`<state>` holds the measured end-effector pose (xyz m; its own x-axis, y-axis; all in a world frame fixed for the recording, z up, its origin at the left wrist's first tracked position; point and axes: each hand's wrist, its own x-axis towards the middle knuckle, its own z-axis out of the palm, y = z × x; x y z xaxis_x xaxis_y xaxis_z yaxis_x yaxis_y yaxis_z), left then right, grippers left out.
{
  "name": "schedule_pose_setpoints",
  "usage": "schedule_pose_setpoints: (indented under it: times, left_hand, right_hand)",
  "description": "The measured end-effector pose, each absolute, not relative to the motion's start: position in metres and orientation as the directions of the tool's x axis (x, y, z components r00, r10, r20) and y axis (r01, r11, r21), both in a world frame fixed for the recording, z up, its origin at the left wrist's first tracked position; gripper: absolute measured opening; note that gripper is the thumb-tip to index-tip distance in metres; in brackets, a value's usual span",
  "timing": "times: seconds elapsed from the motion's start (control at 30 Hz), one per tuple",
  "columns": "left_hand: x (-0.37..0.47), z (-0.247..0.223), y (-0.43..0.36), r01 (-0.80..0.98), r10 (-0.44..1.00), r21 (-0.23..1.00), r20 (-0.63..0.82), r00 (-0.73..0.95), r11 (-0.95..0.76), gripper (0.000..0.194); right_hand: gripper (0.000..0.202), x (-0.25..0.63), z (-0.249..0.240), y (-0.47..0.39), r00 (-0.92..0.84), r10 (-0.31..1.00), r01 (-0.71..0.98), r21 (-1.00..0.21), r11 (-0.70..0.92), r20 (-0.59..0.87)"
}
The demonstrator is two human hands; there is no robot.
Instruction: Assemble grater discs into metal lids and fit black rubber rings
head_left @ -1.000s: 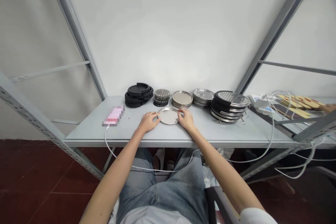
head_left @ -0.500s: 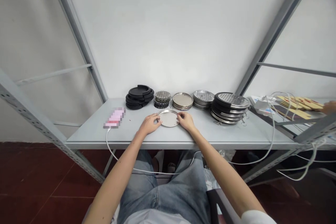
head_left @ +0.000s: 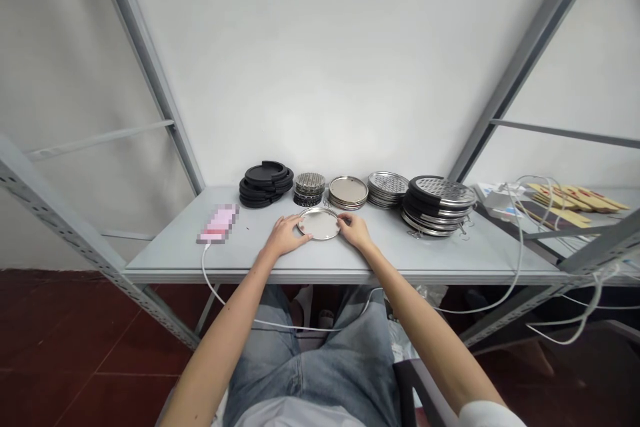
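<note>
A shallow round metal plate (head_left: 320,224) with a raised rim lies on the grey table in front of me. My left hand (head_left: 286,236) holds its left edge, fingers against the rim and thumb spread along the near side. On the opposite edge, my right hand (head_left: 354,230) pinches the rim between thumb and fingers. Just behind the plate stands a stack of similar metal plates (head_left: 349,191). Beside that stack are small perforated metal discs (head_left: 310,183) piled on dark rings, with a few small metal hooks near them.
Black round holders (head_left: 267,180) are stacked at the back left. Grater-like perforated discs (head_left: 387,185) and a taller pile of assembled discs (head_left: 443,197) stand to the right. A phone (head_left: 219,223) with a white cable lies left. Yellow pieces (head_left: 575,199) and cables occupy the neighbouring table.
The plate has shifted slightly left and away from me. My left thumb has slid along its near rim. Another person's hand at the far right has gone out of view.
</note>
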<state>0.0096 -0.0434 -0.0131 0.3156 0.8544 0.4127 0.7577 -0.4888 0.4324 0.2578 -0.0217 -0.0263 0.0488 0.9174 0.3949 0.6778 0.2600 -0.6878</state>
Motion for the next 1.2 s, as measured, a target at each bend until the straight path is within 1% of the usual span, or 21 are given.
schedule_pose_setpoints:
  times: [0.17, 0.33, 0.43, 0.63, 0.83, 1.07, 1.2]
  left_hand:
    - [0.0083, -0.0144, -0.0419, 0.742, 0.851, 0.446, 0.409, 0.329, -0.501, 0.057]
    - [0.0068, -0.0153, -0.0423, 0.711, 0.865, 0.508, 0.393, 0.311, -0.486, 0.057]
    - [0.0066, -0.0149, -0.0427, 0.702, 0.868, 0.523, 0.392, 0.306, -0.483, 0.058]
    - [0.0063, -0.0137, -0.0426, 0.683, 0.844, 0.508, 0.415, 0.341, -0.525, 0.059]
    - [0.0062, -0.0141, -0.0431, 0.686, 0.849, 0.513, 0.412, 0.33, -0.515, 0.058]
    - [0.0064, -0.0154, -0.0421, 0.685, 0.842, 0.506, 0.428, 0.329, -0.524, 0.05]
    - [0.0068, -0.0153, -0.0423, 0.689, 0.835, 0.491, 0.436, 0.336, -0.533, 0.049]
  right_hand:
    - [0.023, 0.258, -0.0253, -0.022, 0.087, 0.925, 0.67, -0.709, 0.219, 0.369]
    - [0.023, 0.2587, -0.025, -0.0222, 0.094, 0.928, 0.651, -0.728, 0.217, 0.361]
    - [0.024, 0.2592, -0.0252, -0.0219, 0.09, 0.935, 0.639, -0.74, 0.209, 0.342]
    - [0.026, 0.2597, -0.0248, -0.0215, 0.109, 0.936, 0.643, -0.742, 0.191, 0.335]
    - [0.026, 0.259, -0.0237, -0.0224, 0.107, 0.941, 0.649, -0.739, 0.178, 0.321]
    - [0.026, 0.2582, -0.0228, -0.0228, 0.104, 0.941, 0.659, -0.731, 0.176, 0.321]
    - [0.026, 0.258, -0.0229, -0.0232, 0.099, 0.941, 0.665, -0.725, 0.18, 0.324]
